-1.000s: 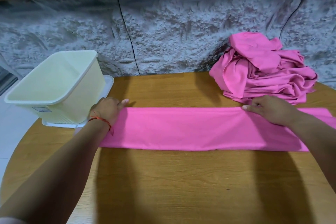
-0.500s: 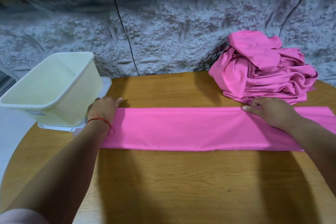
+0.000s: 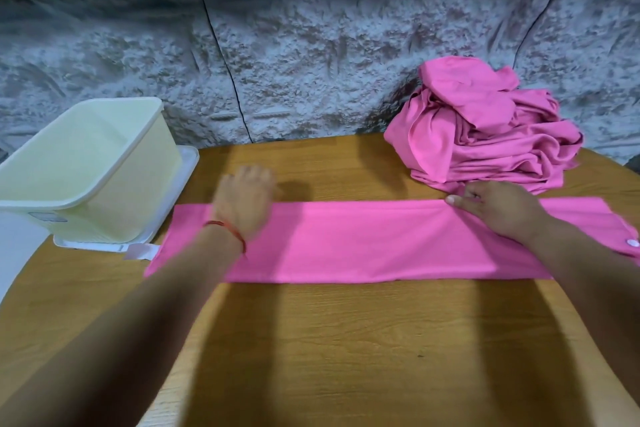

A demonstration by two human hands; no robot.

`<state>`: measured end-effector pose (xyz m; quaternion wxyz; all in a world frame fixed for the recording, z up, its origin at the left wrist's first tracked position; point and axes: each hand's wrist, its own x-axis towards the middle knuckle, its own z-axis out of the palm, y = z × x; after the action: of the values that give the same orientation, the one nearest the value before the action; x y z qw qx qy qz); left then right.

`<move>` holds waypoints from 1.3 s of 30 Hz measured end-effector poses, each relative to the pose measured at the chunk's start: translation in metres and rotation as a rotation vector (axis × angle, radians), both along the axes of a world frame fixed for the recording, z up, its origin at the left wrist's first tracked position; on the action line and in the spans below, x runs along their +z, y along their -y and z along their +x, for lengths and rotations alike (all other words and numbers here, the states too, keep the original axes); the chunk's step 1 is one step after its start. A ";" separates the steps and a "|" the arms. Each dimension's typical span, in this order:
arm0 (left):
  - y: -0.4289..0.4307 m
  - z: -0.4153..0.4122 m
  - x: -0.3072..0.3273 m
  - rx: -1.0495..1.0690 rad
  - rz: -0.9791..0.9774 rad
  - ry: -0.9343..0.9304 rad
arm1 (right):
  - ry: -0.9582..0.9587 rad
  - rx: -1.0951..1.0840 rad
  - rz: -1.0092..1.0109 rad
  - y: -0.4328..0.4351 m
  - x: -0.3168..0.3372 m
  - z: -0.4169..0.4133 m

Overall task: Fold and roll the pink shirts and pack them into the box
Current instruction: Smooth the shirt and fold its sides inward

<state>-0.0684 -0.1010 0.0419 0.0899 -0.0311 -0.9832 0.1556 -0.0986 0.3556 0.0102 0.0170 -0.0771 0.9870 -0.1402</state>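
Head view: on the brown wooden tabletop (image 3: 346,340) a long folded pink shirt (image 3: 363,239) lies flat, its long way running left to right under both hands. The right hand (image 3: 498,208) presses flat on its far edge. The left hand (image 3: 242,201) is too blurry to tell, and is nearer the end by the pale yellow plastic box (image 3: 135,191). Farther back sits a crumpled pile of pink shirts (image 3: 485,128).

We have one head-worn view, looking forward and down, close over the worktop (image 3: 346,340), facing the stone wall (image 3: 311,55).
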 end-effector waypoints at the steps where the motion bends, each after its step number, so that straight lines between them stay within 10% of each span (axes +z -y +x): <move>1: -0.028 0.006 -0.003 -0.130 0.069 0.024 | 0.008 0.001 -0.003 0.000 0.001 0.001; 7: -0.185 0.028 -0.024 -0.574 0.416 0.183 | 0.007 0.005 0.016 0.002 0.005 0.004; 26: -0.273 0.001 -0.061 -0.397 0.508 0.155 | -0.024 0.048 0.166 -0.125 0.019 0.042; 39: -0.276 0.005 -0.054 -0.396 0.513 0.154 | -0.047 -0.487 -0.527 -0.185 0.009 0.049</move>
<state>-0.0630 0.1750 -0.0119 0.0487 -0.2097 -0.9691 -0.1203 -0.0500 0.5404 0.0193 -0.0599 0.1554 0.9065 -0.3881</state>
